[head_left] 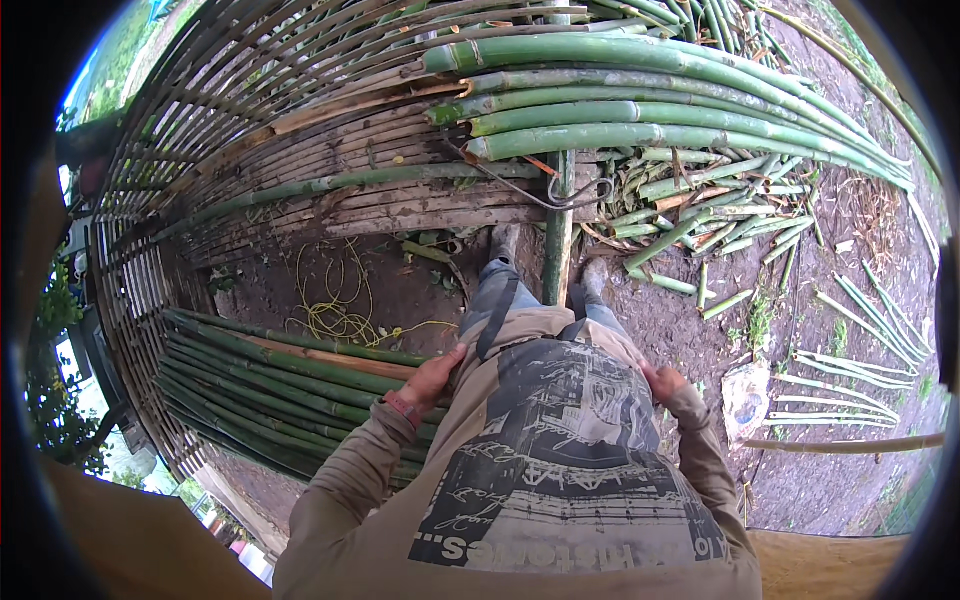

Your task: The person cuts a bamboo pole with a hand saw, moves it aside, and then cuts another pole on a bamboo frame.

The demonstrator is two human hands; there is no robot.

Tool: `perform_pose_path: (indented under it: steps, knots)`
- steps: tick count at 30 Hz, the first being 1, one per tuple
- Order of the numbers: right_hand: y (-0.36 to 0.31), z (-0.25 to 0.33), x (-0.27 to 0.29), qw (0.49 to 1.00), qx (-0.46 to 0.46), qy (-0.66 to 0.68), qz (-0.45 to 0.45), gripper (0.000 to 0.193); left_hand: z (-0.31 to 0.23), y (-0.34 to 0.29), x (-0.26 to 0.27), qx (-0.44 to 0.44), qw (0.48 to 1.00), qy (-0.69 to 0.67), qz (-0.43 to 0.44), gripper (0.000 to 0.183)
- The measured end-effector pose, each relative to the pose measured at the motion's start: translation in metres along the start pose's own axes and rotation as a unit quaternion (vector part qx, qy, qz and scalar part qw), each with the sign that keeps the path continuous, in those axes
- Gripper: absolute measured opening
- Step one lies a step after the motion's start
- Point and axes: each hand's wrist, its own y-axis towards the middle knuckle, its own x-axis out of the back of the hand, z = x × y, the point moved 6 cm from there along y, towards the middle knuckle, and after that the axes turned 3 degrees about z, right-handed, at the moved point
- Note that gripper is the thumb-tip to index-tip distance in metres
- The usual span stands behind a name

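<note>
My left hand is closed at my left hip, pinching the side of my beige long-sleeved shirt, which has a dark print on its front. A red band circles that wrist. On the other side my right hand is curled on the shirt's edge at my right hip; its fingertips are partly hidden. The cloth looks pulled taut between both hands. Below the hem, dark straps hang over my blue trousers. Neither hand touches any bamboo.
Long green bamboo poles rest on a slatted bamboo bench ahead, beside an upright post and a bent metal rod. A pole bundle lies left, near tangled yellow cord. Cut bamboo pieces heap at right.
</note>
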Motion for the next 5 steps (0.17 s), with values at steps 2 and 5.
perform_pose_path:
  steps: [2,5]
  knots:
    - [0.019,0.080,0.039,0.982,0.080,-0.147,-0.088,0.052,-0.022,0.011,0.018,0.022,0.994,0.106,0.010,0.051]
    - [0.096,0.173,0.074,0.909,0.263,-0.201,-0.255,0.050,-0.057,0.054,0.090,-0.015,0.950,0.244,-0.194,0.057]
